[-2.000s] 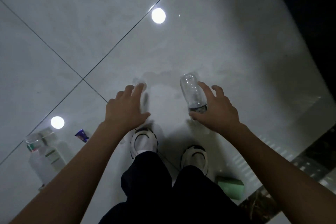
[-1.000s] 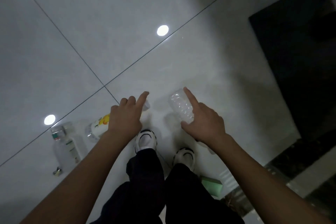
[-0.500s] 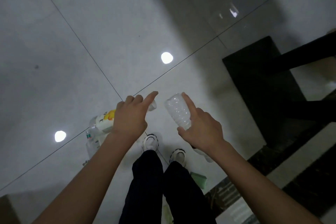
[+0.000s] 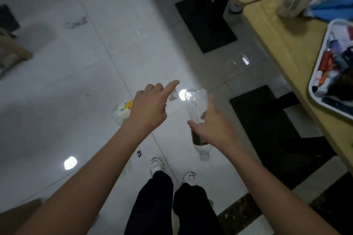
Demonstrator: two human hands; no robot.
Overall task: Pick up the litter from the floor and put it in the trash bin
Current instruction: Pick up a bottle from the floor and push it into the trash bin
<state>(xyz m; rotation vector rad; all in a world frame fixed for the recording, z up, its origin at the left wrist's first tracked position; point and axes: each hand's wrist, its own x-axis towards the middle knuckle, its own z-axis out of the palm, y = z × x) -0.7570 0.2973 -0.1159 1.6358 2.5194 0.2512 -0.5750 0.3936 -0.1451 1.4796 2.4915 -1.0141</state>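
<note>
My left hand (image 4: 148,109) grips a clear plastic bottle with a white and yellow label (image 4: 123,110). The bottle lies across my palm, its neck poking out under my extended index finger. A second clear bottle with a dark label (image 4: 196,105) is held by my right hand (image 4: 212,128), base up and cap pointing down. Both hands hover well above the tiled floor, in front of my shoes. A small purple wrapper (image 4: 139,153) lies on the floor near my left shoe. No trash bin is in view.
A wooden table (image 4: 282,44) runs along the right, bearing a white tray (image 4: 317,74) of small items. Its black base plates (image 4: 206,21) sit on the floor. A crumpled scrap (image 4: 76,23) lies far left. A wooden stool leg (image 4: 11,49) is at the left edge.
The view has risen and tilted forward, away from the floor. Both hands came up with their bottles. The table, tray and black bases have come into view.
</note>
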